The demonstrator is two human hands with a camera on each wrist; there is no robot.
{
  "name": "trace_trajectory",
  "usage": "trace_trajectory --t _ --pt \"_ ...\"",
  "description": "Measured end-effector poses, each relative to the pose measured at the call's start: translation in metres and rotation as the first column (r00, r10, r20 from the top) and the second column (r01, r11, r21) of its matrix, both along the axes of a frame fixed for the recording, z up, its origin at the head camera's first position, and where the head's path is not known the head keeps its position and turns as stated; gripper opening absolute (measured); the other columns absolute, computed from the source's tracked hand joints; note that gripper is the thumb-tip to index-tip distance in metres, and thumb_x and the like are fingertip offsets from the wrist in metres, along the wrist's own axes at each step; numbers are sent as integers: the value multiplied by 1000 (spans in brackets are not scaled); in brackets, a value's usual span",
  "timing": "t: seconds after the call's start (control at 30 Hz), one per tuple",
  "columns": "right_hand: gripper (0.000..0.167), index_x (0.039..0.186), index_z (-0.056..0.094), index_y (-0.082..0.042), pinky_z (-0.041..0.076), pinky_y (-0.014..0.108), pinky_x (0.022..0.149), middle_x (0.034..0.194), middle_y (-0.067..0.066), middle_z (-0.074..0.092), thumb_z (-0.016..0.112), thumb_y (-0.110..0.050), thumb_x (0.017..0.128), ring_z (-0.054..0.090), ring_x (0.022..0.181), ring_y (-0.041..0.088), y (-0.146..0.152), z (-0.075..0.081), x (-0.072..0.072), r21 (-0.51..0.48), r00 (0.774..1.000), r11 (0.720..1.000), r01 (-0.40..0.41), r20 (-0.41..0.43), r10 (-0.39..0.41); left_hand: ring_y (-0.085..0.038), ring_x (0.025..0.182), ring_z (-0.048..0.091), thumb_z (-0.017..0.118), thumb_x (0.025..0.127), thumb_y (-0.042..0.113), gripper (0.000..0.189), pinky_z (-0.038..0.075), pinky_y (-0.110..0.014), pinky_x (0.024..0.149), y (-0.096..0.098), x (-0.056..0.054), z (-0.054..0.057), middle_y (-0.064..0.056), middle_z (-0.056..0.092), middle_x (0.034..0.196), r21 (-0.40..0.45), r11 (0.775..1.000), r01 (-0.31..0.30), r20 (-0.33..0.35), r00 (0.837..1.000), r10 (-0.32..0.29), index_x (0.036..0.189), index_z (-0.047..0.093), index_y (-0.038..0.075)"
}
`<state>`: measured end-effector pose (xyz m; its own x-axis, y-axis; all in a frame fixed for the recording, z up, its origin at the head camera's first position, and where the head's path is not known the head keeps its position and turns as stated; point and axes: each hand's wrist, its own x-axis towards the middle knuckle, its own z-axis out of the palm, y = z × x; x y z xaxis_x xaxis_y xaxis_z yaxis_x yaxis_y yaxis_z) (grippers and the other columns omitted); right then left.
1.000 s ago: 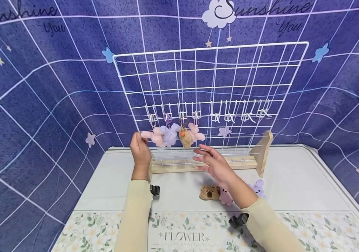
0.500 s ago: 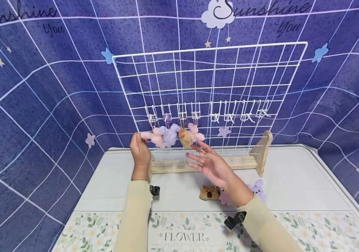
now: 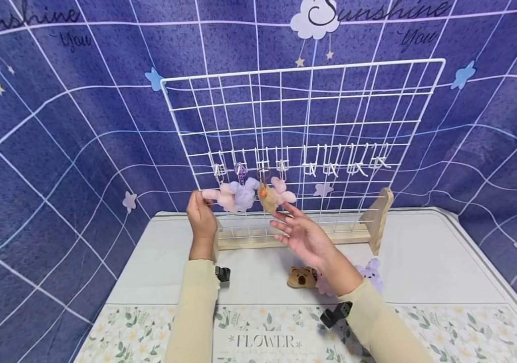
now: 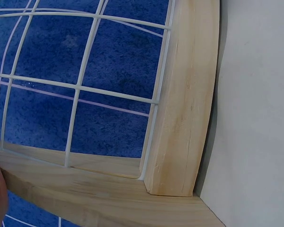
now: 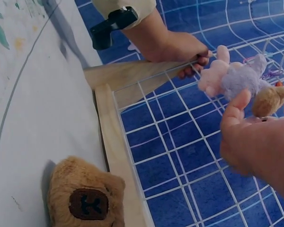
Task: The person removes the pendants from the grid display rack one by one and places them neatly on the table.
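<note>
A velvety-looking violet-blue cloth [image 3: 81,116], printed with pale curving lines, clouds and stars, hangs behind the smooth white tabletop [image 3: 249,282]. A flower-patterned strip [image 3: 149,330] covers its near edge. By its far edge rises a rectangular white wire grid [image 3: 303,69], set in a wooden stand [image 3: 294,240] of pale, grained timber with a straight bar and tapering end pieces.

The hands are apart. The left hand [image 3: 201,216] grips the stand's end piece at the grid's left edge; the right hand [image 3: 305,241] has its fingers spread just below the hanging toys, contact unclear.

Between the grid's left edge and its middle hang four fuzzy toys: a long-eared pink plush [image 3: 227,197], a rounded lilac plush [image 3: 243,195], a tan plush [image 3: 267,200] and a lobed pink plush [image 3: 281,190].

Nearer the tabletop's middle lie a furry brown bear head [image 3: 301,278], a partly hidden pink toy [image 3: 324,286] and a lilac toy [image 3: 372,275]. Thin white hooks [image 3: 357,168] line the grid.
</note>
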<state>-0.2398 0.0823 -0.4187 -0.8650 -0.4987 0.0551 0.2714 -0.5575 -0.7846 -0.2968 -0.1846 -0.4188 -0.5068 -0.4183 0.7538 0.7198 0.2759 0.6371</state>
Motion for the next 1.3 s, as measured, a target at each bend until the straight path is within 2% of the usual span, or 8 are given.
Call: trace_trajectory --t 0.23,0.37,0.57,0.7,0.9,1.03,1.13,1.3 --pt "64 166 19 -15 54 35 105 162 2 34 35 -4 105 46 144 25 -5 -2 -5 -28 1000 1000 -5 -21 5 -46 67 42 33 108 -5 34 41 -12 66 -1 -1 -1 -33 44 71 3 1000 0 5 1000 0 81 47 -21" --pt "60 162 25 -14 55 33 103 165 3 35 36 -3 104 51 142 22 -6 -2 -5 -54 999 999 4 -34 -6 -32 64 46 34 107 -5 33 42 -12 65 -1 -1 -2 -29 45 71 5 1000 5 4 1000 -5 81 47 -20" --pt "45 140 48 -26 54 34 102 138 -5 57 38 -4 103 58 130 18 -6 0 -3 -95 1000 995 7 -23 -10 -22 64 47 34 108 -5 33 42 -12 66 -1 -1 -1 -25 46 71 6 1000 4 10 1000 -4 82 48 -20" --pt "39 121 64 -25 53 34 100 123 -4 65 37 -2 103 61 123 18 -6 1 -4 -122 999 993 -10 -38 5 -20 64 48 34 108 -5 34 42 -11 66 0 0 1 -28 46 71 3 1000 -3 13 1000 3 81 47 -21" --pt "40 125 60 -21 52 33 99 110 -6 66 34 0 103 60 117 15 -8 2 -4 -83 998 996 -21 -67 16 -29 64 45 33 108 -5 34 41 -11 66 -2 -5 -3 -29 45 71 8 1000 -2 19 1000 2 82 47 -22" --pt "39 119 60 -23 51 34 99 97 -10 64 35 1 101 59 114 13 -9 1 -3 -42 993 999 -20 -113 15 -8 65 48 32 109 -4 35 41 -14 66 -9 -19 -17 -34 44 73 20 1000 -12 35 999 11 82 47 -21" --pt "35 118 59 -23 52 35 100 103 -10 65 39 0 99 58 113 11 -10 0 -3 -22 991 1000 -13 -135 10 -2 67 49 34 110 -1 36 42 -17 66 -13 -26 -24 -29 46 72 20 1000 -8 38 999 7 83 48 -19" --pt "50 146 48 -20 55 33 96 128 -6 66 44 -1 100 62 120 13 -11 0 -1 -11 992 1000 -10 -126 8 -33 66 48 34 109 -3 35 44 -24 65 -6 -7 -8 -32 46 72 5 1000 16 25 1000 -16 83 47 -22"
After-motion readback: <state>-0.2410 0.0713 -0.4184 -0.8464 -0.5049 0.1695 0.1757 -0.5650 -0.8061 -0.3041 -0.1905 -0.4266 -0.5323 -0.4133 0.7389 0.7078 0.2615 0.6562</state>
